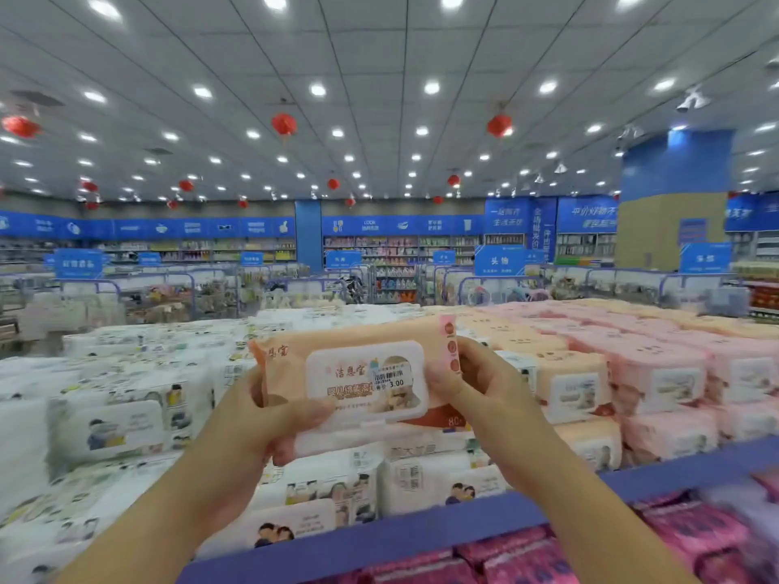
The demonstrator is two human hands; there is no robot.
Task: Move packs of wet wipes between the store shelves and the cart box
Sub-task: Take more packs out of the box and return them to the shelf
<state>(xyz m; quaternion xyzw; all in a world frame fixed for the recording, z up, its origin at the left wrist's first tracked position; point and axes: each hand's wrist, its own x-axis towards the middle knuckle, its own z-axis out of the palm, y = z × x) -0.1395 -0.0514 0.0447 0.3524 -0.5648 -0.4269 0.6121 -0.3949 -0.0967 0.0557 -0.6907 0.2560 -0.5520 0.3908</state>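
An orange pack of wet wipes (358,373) with a white lid and a price sticker is held up in front of me, above the shelf display. My left hand (278,419) grips its left end, thumb across the lower front. My right hand (472,385) grips its right end, thumb on the lid's edge. Behind and below lie stacks of white packs (126,419), orange packs (565,385) and pink packs (674,364). The cart box is out of view.
A purple shelf edge (421,537) runs across the foreground, with dark pink packs (695,528) on the level below. Further back are store aisles, blue signs and wall shelving.
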